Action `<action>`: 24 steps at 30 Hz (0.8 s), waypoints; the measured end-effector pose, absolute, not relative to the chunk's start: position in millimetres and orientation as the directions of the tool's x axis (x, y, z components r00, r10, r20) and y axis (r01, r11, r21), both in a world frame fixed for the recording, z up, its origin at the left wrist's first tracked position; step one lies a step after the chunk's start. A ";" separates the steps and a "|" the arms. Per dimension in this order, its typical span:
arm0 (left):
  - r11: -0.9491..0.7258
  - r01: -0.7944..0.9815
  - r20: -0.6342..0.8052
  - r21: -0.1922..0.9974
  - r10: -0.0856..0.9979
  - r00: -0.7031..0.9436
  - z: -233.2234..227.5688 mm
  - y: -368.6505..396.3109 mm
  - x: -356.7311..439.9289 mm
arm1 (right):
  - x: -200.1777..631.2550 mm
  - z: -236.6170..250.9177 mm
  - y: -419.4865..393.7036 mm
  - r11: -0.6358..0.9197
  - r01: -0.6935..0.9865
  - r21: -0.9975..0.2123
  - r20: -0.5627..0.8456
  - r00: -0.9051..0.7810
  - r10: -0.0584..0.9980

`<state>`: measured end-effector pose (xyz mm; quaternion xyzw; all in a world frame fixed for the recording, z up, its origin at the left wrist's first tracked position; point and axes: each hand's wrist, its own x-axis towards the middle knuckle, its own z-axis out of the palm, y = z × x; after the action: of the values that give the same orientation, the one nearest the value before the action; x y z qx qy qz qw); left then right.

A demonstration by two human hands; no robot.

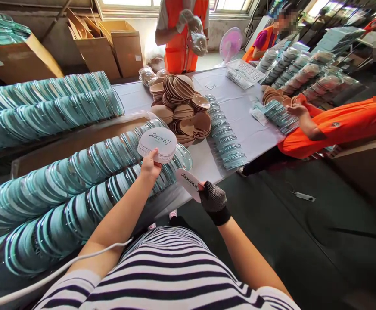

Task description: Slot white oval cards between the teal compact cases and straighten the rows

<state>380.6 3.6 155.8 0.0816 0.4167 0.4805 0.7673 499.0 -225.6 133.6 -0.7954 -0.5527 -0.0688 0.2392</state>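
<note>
The bare left hand (150, 166) pinches a stack of oval cards (157, 145) at eleven o'clock from the striped shirt (175, 267), the gloved right hand (212, 198) pinches a card (187, 183) at twelve, and the stack might slide onto the teal discs (119, 150) if the left grip became loose.

hands (151, 166) holding oval cards (157, 140), teal disc rows (78, 172), brown discs (178, 89)

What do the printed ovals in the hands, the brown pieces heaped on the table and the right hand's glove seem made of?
Printed ovals: probably matte white card, judging by their thin, stacked edges.
Brown pieces: possibly cardboard or thin wood, smooth-looking; the plain tan surface fits either.
Glove: apparently knitted fabric, dull grey, given its coarse texture.
</note>
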 end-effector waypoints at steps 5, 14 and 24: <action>0.535 -0.657 -0.557 0.531 0.805 0.205 153.9 3.1 378.4 | 476.6 135.5 -173.2 -0.312 0.935 -0.168 0.104 0.332 0.938; 0.546 -0.655 -0.550 0.523 0.803 0.230 152.6 1.5 377.5 | 485.0 140.3 -148.1 -0.457 0.869 -0.188 -0.182 0.427 0.886; 0.543 -0.636 -0.522 0.548 0.816 0.247 150.3 1.4 376.4 | 476.5 95.7 -119.9 -0.456 0.694 -0.557 -0.244 0.388 0.889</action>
<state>376.4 1.4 150.3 0.1122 0.4008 0.4647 0.7816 476.5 -119.9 95.7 -0.8121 -0.4872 0.2620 0.1858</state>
